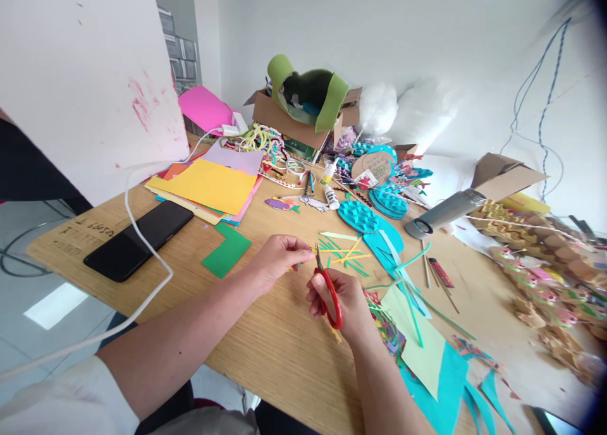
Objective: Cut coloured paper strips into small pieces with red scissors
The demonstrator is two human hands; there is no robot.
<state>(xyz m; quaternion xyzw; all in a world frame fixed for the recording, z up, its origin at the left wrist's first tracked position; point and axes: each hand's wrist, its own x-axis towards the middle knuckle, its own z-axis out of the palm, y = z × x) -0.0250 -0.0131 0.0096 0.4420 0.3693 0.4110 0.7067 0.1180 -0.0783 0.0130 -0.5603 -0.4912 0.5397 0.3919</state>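
In my right hand (348,302) is a pair of red-handled scissors (332,301), blades pointing up and away from me. My left hand (277,258) is closed in a pinch by the scissor tips, on a small yellow piece (313,249) that mostly hides behind the fingertips; it looks like paper. Just beyond my hands lie thin green and yellow paper strips (345,254) in a loose pile. Left of my left hand there is a cut piece of green paper (226,250). Yellow scraps (334,335) show on the table below my right hand.
A black phone (137,240) and a white cable (161,263) are on the left. Behind them sits a stack of coloured sheets (203,185). Glue bottles (331,198), a grey cylinder (443,214) and a cardboard box (296,128) stand farther back. Teal sheets (448,384) lie at right.
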